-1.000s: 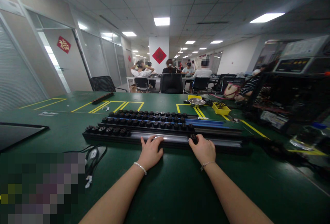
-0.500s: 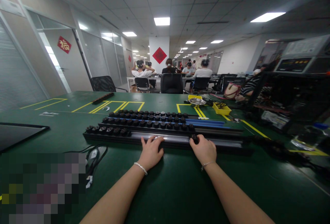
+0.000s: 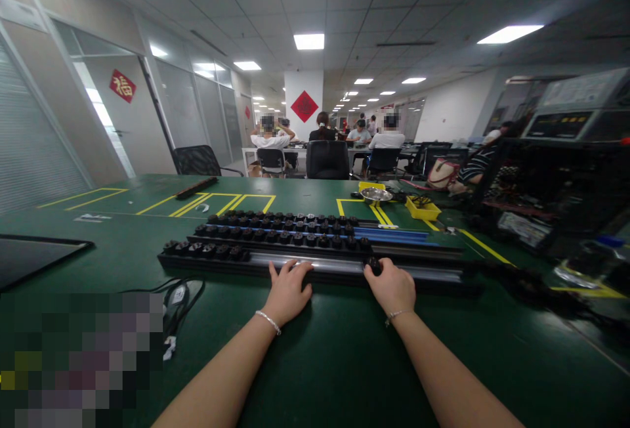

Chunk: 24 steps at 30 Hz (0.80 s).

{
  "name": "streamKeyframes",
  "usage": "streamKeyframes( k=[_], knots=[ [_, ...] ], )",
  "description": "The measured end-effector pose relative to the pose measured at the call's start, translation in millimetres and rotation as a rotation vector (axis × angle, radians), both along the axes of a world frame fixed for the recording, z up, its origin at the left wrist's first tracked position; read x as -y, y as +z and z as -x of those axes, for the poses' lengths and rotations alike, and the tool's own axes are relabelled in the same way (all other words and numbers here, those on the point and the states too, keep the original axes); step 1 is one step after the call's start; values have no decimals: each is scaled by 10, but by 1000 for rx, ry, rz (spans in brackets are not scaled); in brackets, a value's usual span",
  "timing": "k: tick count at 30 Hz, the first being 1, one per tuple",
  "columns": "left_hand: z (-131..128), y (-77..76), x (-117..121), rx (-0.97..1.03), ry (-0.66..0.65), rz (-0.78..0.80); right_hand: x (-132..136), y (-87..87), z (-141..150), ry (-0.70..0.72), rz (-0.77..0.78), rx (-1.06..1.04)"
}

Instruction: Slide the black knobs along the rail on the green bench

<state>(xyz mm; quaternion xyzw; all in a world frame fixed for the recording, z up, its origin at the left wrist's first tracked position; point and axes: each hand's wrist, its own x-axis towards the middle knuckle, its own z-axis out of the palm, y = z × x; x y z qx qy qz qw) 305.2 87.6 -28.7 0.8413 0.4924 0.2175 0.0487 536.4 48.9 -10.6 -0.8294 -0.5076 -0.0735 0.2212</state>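
My left hand (image 3: 291, 291) rests on the front edge of a long black rail with a silver inner strip (image 3: 315, 264), its fingers spread and holding nothing. Further right on the same rail, my right hand (image 3: 394, 287) grips a small round black part (image 3: 375, 265) between thumb and fingers. At the rail's left end sit several similar black parts (image 3: 216, 251) in a line. Just behind lie further rails, one of them blue (image 3: 394, 235), carrying rows of black parts (image 3: 295, 236). The underside of the held part is hidden.
Cables (image 3: 182, 303) lie left of my left arm. Behind the rails stand a metal bowl (image 3: 377, 195) and a yellow tray (image 3: 423, 208). A dark flat panel (image 3: 39, 257) is at the left, a black shelf with equipment (image 3: 556, 178) at the right. People sit at far desks.
My right hand has shifted slightly to the right along the rail with the black part. My left hand stays in place.
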Motion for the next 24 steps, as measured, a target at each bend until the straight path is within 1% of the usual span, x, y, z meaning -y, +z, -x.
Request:
streamKeyframes(
  k=[8,24],
  knots=[
    [3,-14,-6,36,-16,0,-3,-9,-35,-31,15,-4],
    [-1,9,4,14,-4,12,9,-8,-61,-47,4,-42]
  ],
)
